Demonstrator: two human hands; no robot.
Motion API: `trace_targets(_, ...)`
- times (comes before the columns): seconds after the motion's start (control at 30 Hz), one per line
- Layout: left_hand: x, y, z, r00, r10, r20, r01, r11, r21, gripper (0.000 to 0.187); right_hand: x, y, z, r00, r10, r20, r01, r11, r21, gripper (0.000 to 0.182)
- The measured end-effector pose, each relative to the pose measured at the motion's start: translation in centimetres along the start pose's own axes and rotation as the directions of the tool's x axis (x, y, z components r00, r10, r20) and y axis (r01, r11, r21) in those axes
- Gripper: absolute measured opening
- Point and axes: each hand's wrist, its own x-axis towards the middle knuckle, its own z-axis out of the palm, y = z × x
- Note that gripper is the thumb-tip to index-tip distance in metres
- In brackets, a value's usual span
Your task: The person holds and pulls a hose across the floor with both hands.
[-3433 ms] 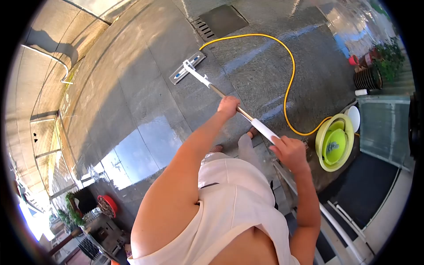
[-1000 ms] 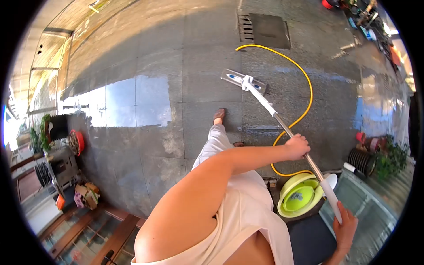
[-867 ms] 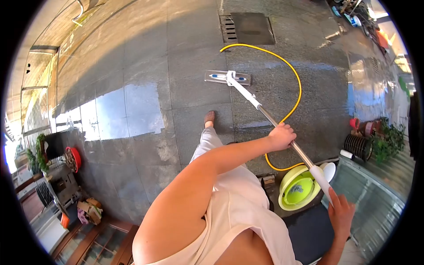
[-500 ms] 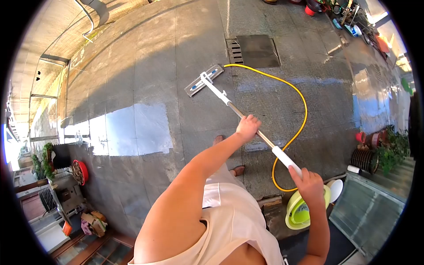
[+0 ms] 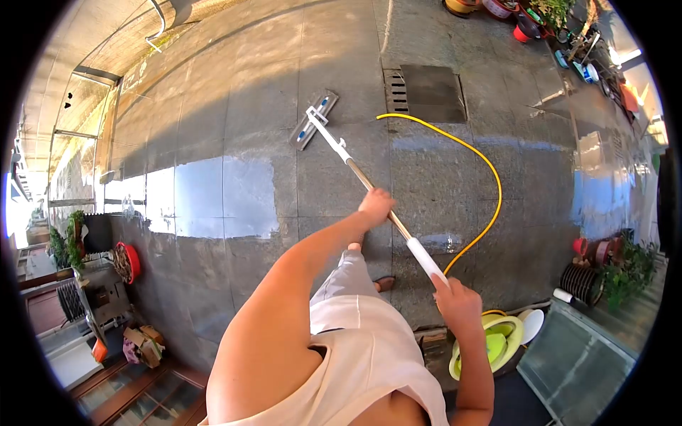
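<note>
A flat mop (image 5: 359, 175) slants across the view, its metal pole running between a white lower joint and a white grip. My left hand (image 5: 376, 206) is closed around the middle of the pole. Lower right, my right hand (image 5: 458, 307) wraps the end of the white grip (image 5: 426, 258). The grey rectangular mop head (image 5: 323, 106) rests on the dark tiled floor (image 5: 263, 121), beyond my feet. A yellow hose (image 5: 499, 181) curves over the floor to the right of the mop, its far end lying near the drain grate.
A drain grate (image 5: 397, 91) and dark cover plate (image 5: 433, 94) are set in the floor ahead. Light green basins (image 5: 515, 339) stand by my right forearm. Potted plants (image 5: 625, 273) line the right side, a red basin (image 5: 128, 263) the left. Wet patches (image 5: 220, 195) reflect light.
The mop head has shifted left and turned steeper, with both hands moving left along with it. My feet have changed position, and the view has shifted slightly.
</note>
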Motion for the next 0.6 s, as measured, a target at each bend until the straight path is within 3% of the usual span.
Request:
trace_targets(0.07, 0.2, 4.2, -1.5, 0.984, 0.152, 0.092, -0.132, 0.973, -0.191, 0.017, -2.7, -0.2, -4.4, 0.981, 0.177, 0.075, -0.178, 0.984, 0.003, 0.047)
trace_targets(0.17, 0.1, 9.7, -3.6, 0.920, 0.391, 0.001, -0.354, 0.834, -0.424, 0.015, -5.5, -1.5, -11.1, 0.932, 0.351, 0.094, -0.351, 0.936, -0.020, 0.047)
trace_targets(0.3, 1.5, 13.7, -6.4, 0.821, 0.570, -0.010, -0.491, 0.698, -0.520, 0.017, -4.8, -4.7, -17.7, 0.796, 0.604, 0.045, -0.596, 0.794, -0.120, 0.047)
trace_targets(0.37, 2.7, 13.5, -7.5, 0.802, 0.598, 0.009, -0.506, 0.687, -0.522, 0.016, -5.0, -2.8, -17.4, 0.845, 0.534, 0.035, -0.524, 0.839, -0.148, 0.048)
trace_targets(0.47, 4.3, 12.3, -7.7, 0.872, 0.476, -0.110, -0.452, 0.700, -0.553, 0.018, -4.2, 0.9, -17.0, 0.907, 0.421, 0.006, -0.413, 0.892, -0.186, 0.046)
trace_targets(0.6, 6.8, 10.7, -8.3, 0.901, 0.425, -0.087, -0.406, 0.756, -0.513, 0.019, -2.1, 4.6, -15.9, 0.972, 0.230, -0.039, -0.233, 0.946, -0.225, 0.042)
